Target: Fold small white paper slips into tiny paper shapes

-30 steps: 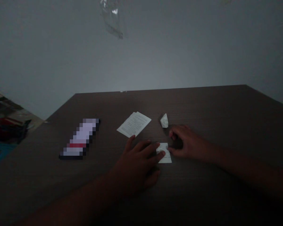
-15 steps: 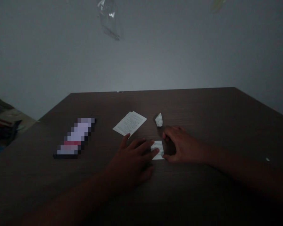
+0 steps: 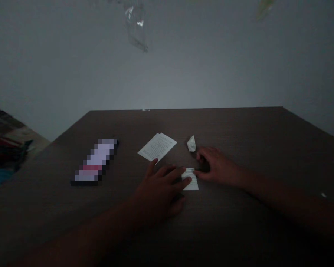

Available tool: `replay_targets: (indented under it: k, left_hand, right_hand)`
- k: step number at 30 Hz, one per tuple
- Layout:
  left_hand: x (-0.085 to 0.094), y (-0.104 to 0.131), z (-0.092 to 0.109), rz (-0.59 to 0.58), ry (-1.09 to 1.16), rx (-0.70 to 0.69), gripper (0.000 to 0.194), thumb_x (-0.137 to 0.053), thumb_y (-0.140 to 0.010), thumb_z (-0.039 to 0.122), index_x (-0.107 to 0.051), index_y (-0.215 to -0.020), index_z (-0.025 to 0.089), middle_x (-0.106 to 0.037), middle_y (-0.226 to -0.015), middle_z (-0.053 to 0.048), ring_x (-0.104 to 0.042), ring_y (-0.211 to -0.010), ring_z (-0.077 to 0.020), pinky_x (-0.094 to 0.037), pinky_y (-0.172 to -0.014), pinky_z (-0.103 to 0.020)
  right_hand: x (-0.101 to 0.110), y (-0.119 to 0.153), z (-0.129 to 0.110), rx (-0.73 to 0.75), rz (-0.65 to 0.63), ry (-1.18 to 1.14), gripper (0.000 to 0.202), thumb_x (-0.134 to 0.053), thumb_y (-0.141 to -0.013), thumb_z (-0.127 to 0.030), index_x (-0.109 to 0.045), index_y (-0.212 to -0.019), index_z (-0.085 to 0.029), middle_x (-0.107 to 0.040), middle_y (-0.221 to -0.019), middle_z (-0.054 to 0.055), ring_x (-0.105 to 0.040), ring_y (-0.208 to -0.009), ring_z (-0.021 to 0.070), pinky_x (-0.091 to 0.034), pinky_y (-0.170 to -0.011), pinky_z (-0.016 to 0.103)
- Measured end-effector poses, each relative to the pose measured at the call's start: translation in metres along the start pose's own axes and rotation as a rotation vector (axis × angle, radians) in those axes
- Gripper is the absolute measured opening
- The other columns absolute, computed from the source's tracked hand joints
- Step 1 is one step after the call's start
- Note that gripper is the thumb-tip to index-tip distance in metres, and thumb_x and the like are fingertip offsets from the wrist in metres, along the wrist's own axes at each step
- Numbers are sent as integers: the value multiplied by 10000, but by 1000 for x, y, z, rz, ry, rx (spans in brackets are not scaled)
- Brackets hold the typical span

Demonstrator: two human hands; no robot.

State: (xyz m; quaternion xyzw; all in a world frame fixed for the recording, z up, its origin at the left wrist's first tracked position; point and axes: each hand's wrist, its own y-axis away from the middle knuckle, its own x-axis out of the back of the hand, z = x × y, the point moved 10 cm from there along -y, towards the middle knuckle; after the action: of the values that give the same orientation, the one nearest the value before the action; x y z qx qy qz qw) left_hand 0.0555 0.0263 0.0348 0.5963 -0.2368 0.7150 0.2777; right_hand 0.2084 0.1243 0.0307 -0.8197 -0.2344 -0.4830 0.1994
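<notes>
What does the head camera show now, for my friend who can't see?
A left hand rests on a small printed paper on a dark table, the right hand at its edge. Printed sheets and a white scrap lie beyond, a pixelated phone left.

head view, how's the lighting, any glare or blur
Head view: dim, table almost black at its near side, left hand and right hand dark; head view: bright glints on clear plastic; head view: phone pixelated, small paper's print unreadable.
</notes>
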Motion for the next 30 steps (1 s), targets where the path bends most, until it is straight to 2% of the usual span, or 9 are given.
replay_targets:
  k: [3, 6, 14, 17, 20, 24, 27, 30]
  left_hand:
    - [-4, -1, -2, -15, -13, 20, 569, -642, -1159, 494, -605, -1716, 384, -617, -1788, -73, -569, -1625, -440, -275, -1375, -900]
    - [-5, -1, -2, -24, -26, 26, 581, -652, -1150, 521, -605, -1718, 404, -628, -1782, -63, -579, -1619, -428, -284, -1392, -870]
    - [-1, 0, 1, -13, 1, 18, 560, -631, -1167, 502, -605, -1710, 371, -602, -1806, -67, -556, -1637, -438, -279, -1391, -883]
    - [-3, 0, 3, -6, -3, -3, 556, -644, -1166, 513, -615, -1701, 363, -613, -1789, -80, -582, -1609, -452, -300, -1363, -913]
    - [0, 0, 4, 18, -8, -14, 546, -657, -1172, 498, -621, -1695, 345, -630, -1766, -95, -589, -1601, -451, -316, -1352, -919]
    - [2, -1, 5, 14, -6, -6, 539, -657, -1175, 486, -635, -1690, 329, -635, -1764, -107, -587, -1601, -452, -333, -1348, -911]
    - [3, -2, 5, 8, 1, 0, 549, -680, -1156, 490, -647, -1686, 351, -634, -1770, -87, -600, -1592, -442, -343, -1367, -878]
    - [3, -2, 5, 16, -12, -4, 555, -696, -1142, 474, -654, -1682, 357, -649, -1759, -80, -614, -1584, -433, -370, -1375, -837]
  right_hand:
    - [2, 13, -13, 54, -6, 25, 455, -946, -795, -317, -581, -1061, -267, -759, -1129, 90, -724, -1108, 358, -537, -1004, 512]
    - [1, 21, -18, 69, -13, 22, 435, -926, -799, -326, -580, -1056, -270, -758, -1116, 97, -727, -1098, 365, -561, -970, 510]
    - [4, 1, 12, -17, 107, 27, 251, -824, -909, -315, -600, -1010, -265, -781, -1010, 70, -743, -934, 306, -564, -950, 503]
    - [5, -1, 13, -5, 141, 28, 228, -817, -926, -319, -616, -1019, -268, -787, -1000, 63, -746, -907, 294, -568, -920, 475]
    - [6, 3, 6, 19, 108, 46, 258, -841, -899, -298, -606, -1004, -270, -787, -1019, 73, -768, -968, 329, -578, -940, 499]
    - [4, 12, -8, 97, 12, 43, 376, -896, -799, -255, -621, -1055, -266, -797, -1170, 111, -763, -1161, 397, -577, -1036, 556]
    - [0, 15, -12, 116, -31, 17, 417, -907, -763, -253, -620, -1064, -273, -794, -1207, 115, -744, -1201, 404, -559, -1090, 589]
    - [-2, 12, -7, 67, -20, 6, 359, -876, -802, -254, -610, -1042, -278, -800, -1187, 104, -752, -1182, 390, -555, -1088, 589]
